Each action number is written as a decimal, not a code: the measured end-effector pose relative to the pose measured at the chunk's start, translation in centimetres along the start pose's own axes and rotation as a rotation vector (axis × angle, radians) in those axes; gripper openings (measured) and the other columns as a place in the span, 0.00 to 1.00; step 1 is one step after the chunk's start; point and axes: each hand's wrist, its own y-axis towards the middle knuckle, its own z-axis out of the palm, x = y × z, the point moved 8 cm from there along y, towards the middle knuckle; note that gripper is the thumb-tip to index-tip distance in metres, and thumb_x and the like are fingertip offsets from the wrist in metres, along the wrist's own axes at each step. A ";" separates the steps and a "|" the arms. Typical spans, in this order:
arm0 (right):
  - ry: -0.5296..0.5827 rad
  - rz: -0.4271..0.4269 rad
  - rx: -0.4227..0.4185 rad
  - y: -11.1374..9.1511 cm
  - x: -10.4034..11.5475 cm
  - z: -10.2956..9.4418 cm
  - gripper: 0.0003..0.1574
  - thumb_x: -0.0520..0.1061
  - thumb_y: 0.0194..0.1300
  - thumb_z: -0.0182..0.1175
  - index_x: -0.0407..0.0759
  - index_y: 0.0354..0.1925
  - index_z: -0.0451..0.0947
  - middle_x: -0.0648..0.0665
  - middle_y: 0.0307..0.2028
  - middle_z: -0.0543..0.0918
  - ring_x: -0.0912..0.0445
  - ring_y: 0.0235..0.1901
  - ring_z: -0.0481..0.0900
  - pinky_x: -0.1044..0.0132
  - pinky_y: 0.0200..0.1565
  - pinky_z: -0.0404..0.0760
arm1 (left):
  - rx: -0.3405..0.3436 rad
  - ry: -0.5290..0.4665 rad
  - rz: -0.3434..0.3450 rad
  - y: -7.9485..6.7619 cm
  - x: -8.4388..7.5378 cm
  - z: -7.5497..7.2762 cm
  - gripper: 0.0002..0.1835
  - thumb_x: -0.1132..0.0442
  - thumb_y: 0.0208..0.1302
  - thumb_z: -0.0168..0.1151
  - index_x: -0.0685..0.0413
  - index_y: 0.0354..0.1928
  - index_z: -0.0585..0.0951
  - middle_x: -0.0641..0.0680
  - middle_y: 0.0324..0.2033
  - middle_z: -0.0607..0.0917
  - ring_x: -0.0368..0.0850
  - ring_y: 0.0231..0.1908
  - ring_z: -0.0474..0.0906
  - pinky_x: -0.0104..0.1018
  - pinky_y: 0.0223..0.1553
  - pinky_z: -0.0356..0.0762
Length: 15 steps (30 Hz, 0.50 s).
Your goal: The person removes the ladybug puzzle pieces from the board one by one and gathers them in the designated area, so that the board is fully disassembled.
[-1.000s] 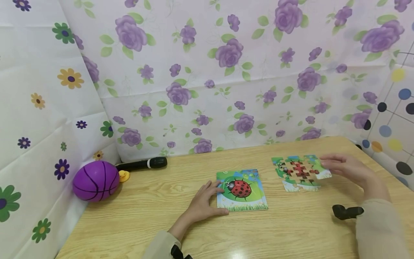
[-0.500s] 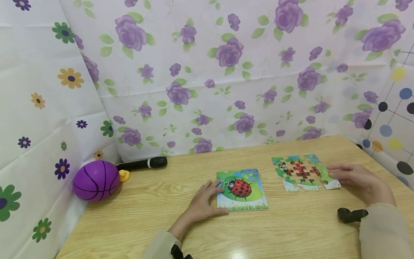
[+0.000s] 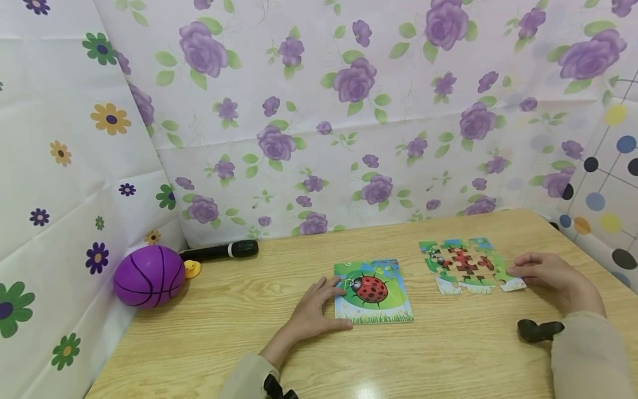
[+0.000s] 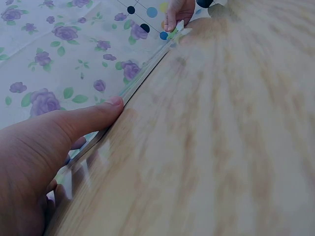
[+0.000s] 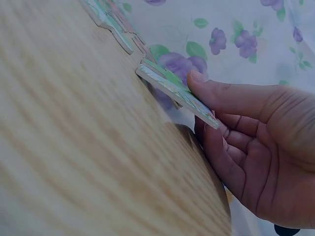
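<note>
My left hand (image 3: 309, 313) rests at the left side of a square ladybug picture board (image 3: 372, 291), its fingers spread over the left edge and the thumb (image 4: 106, 114) at the near corner. To the right lies a partly joined ladybug jigsaw (image 3: 463, 261), its pieces set apart by gaps. With thumb and fingers, my right hand (image 3: 550, 277) pinches a corner puzzle piece (image 3: 513, 285) with green and white grass on it. In the right wrist view this puzzle piece (image 5: 174, 93) is tilted, its outer end between the fingers and its other end close to the jigsaw.
A purple ball (image 3: 149, 277), a small yellow rubber duck (image 3: 192, 270) and a black microphone (image 3: 224, 252) are at the table's back left. A flowered cloth (image 3: 319, 111) hangs behind the wooden table (image 3: 239, 321).
My right hand has moved a little to the right with the corner puzzle piece, then its fingers have drawn in closer on it. My left hand and the board have stayed put.
</note>
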 end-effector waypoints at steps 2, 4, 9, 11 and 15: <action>-0.008 0.008 -0.004 0.0 0.0 -0.1 0.16 0.49 0.67 0.62 0.39 0.44 0.72 0.65 0.33 0.79 0.72 0.34 0.78 0.73 0.40 0.83 | 0.001 -0.002 0.001 0.0 -0.1 -0.1 0.37 0.43 0.51 0.74 0.47 0.62 0.76 0.52 0.75 0.62 0.62 0.76 0.46 0.65 0.75 0.41; -0.029 0.015 -0.010 -0.1 -0.1 -0.3 0.15 0.49 0.67 0.62 0.40 0.42 0.73 0.64 0.32 0.77 0.71 0.33 0.77 0.73 0.39 0.82 | 0.004 -0.007 0.000 0.0 -0.2 -0.1 0.36 0.43 0.51 0.74 0.47 0.62 0.76 0.52 0.75 0.62 0.62 0.76 0.46 0.65 0.75 0.41; -0.044 0.024 -0.011 -0.3 -0.2 -0.4 0.11 0.49 0.67 0.62 0.44 0.37 0.73 0.61 0.30 0.76 0.69 0.31 0.75 0.73 0.37 0.82 | 0.007 -0.010 0.000 0.0 -0.2 -0.1 0.36 0.44 0.51 0.74 0.47 0.62 0.76 0.53 0.75 0.62 0.62 0.76 0.46 0.64 0.75 0.41; -0.027 0.011 -0.005 -0.3 -0.1 -0.4 0.09 0.48 0.68 0.61 0.44 0.37 0.73 0.60 0.30 0.76 0.69 0.31 0.75 0.73 0.37 0.82 | 0.005 -0.009 0.001 0.0 -0.1 -0.1 0.36 0.44 0.51 0.74 0.47 0.62 0.76 0.53 0.74 0.62 0.62 0.76 0.46 0.64 0.75 0.41; 0.001 -0.015 -0.013 -0.3 -0.1 -0.4 0.07 0.47 0.70 0.58 0.46 0.37 0.74 0.62 0.30 0.77 0.69 0.31 0.75 0.74 0.37 0.81 | -0.002 -0.006 0.003 0.0 0.0 -0.1 0.37 0.43 0.50 0.74 0.47 0.61 0.76 0.53 0.74 0.62 0.63 0.76 0.47 0.64 0.75 0.41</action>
